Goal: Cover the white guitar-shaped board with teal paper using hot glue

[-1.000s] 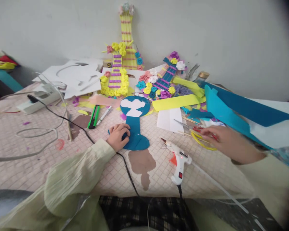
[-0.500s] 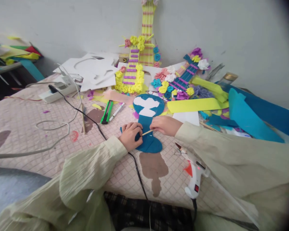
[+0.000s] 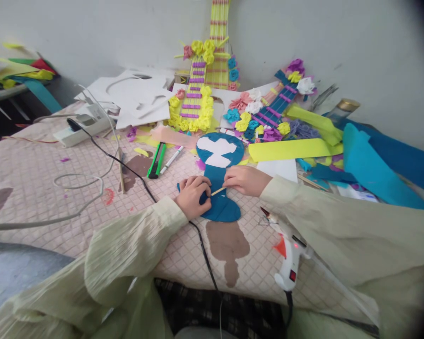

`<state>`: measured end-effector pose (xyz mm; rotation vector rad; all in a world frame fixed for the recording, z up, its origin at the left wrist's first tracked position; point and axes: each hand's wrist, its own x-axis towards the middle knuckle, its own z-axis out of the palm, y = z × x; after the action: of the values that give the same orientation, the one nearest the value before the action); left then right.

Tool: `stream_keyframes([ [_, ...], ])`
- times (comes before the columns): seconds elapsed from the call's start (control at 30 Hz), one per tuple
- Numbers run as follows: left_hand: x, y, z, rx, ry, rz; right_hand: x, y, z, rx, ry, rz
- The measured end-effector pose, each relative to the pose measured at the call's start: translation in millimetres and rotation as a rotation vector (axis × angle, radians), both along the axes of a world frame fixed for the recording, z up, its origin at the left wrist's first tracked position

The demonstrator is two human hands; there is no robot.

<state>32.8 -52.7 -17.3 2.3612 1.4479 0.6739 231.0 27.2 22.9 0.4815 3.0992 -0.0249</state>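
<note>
A blue paper-covered cutout [image 3: 221,210], with rounded ends and a narrow middle, lies on the table; white shows on its far end. My left hand [image 3: 194,197] is curled over the cutout's near left side, thumb and fingers gripping blue paper there. Between the fingers of my right hand [image 3: 246,181] is a thin wooden stick [image 3: 218,191], pinched at its right end. It lies across the cutout, with its left tip close to my left thumb. What the left fingertips touch underneath is hidden. To the right of the cutout rests a white glue gun [image 3: 287,263], its red light lit.
A green utility knife [image 3: 157,161] and a white pen [image 3: 171,160] lie left of the cutout. A black cable [image 3: 141,181] passes under my left wrist. Behind stand paper-flower guitars [image 3: 194,101], with a power strip [image 3: 83,129] at left and yellow paper [image 3: 297,150] at right.
The camera view has shifted slightly. Both hands keep nearly the same pose on the cutout and the stick, with no clear change in hold.
</note>
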Motion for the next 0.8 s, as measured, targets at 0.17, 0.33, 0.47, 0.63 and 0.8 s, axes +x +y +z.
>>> stream_keyframes([
  [0.17, -1, 0, -0.1, 0.005, -0.002, 0.005, -3, 2, -5.6, 0.093, -0.001, 0.032],
  [0.33, -1, 0, -1.8, 0.003, -0.006, 0.016, -5, 0, -6.5, 0.206, -0.041, 0.141],
  [0.47, -1, 1, -2.4, 0.0, -0.016, 0.021, -6, -3, -6.5, 0.303, -0.045, 0.204],
  [0.63, -2, 0, -1.6, -0.002, 0.001, 0.013, -8, -7, -8.7, 0.318, -0.052, 0.214],
  [0.8, -1, -1, -2.3, 0.012, 0.008, 0.018, -5, -12, -6.2, 0.304, -0.071, 0.228],
])
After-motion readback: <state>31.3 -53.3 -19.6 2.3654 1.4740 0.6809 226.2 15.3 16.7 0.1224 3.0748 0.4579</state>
